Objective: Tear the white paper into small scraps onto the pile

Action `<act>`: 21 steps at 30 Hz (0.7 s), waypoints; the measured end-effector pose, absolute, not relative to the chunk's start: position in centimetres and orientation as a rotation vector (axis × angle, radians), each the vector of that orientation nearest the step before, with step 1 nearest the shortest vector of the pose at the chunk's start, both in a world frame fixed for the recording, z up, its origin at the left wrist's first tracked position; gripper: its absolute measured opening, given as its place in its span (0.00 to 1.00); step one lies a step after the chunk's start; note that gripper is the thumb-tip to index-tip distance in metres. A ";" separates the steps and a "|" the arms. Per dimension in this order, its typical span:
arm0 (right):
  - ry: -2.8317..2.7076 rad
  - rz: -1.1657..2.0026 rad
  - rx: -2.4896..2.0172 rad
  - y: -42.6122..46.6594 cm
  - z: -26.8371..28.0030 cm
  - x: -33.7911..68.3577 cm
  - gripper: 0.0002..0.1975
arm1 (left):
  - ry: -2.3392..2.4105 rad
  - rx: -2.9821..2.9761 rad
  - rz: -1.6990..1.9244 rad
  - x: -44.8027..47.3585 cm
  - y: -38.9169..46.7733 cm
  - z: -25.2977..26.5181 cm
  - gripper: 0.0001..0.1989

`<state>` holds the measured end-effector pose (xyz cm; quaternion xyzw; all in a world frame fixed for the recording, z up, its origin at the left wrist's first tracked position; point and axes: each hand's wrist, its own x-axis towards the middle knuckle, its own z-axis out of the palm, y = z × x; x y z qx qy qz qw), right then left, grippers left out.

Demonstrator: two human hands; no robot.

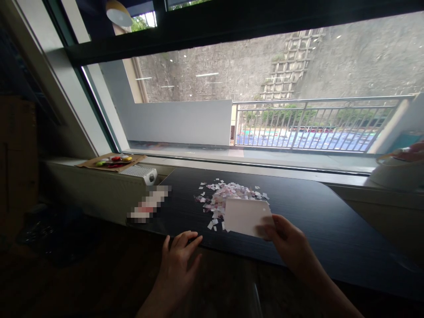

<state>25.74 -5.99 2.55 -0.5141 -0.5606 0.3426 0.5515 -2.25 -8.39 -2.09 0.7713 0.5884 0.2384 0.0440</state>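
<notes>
My right hand (286,238) pinches the right end of a pale rectangular card (247,216), holding it over the table. Behind the card, and partly hidden by it, lies a loose heap of small cut paper pieces (228,190), white with some pinkish ones. A few stray pieces lie around the heap's edges. My left hand (181,254) is at the near edge of the dark table (304,212), fingers apart and slightly bent, with nothing in it. It is to the left of the card and apart from it.
A blurred-out item (149,205) lies at the table's left end. Beyond it are a white vented box (139,174) and a brown board (89,163) bearing colourful round things. A large window with a sill runs behind the table. A white bucket-like container (397,170) stands at right.
</notes>
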 end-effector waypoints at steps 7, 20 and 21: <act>-1.410 0.774 -1.224 -6.5 2.7 25.9 0.20 | 1.802 2.373 0.774 -2.4 -8.3 -2.5 0.18; -1.450 0.642 -1.276 -6.4 2.6 26.8 0.14 | 1.792 2.401 0.739 -2.5 -8.3 -2.4 0.19; -1.448 0.650 -1.269 -6.4 2.6 26.8 0.14 | 1.787 2.402 0.728 -2.6 -8.3 -2.4 0.19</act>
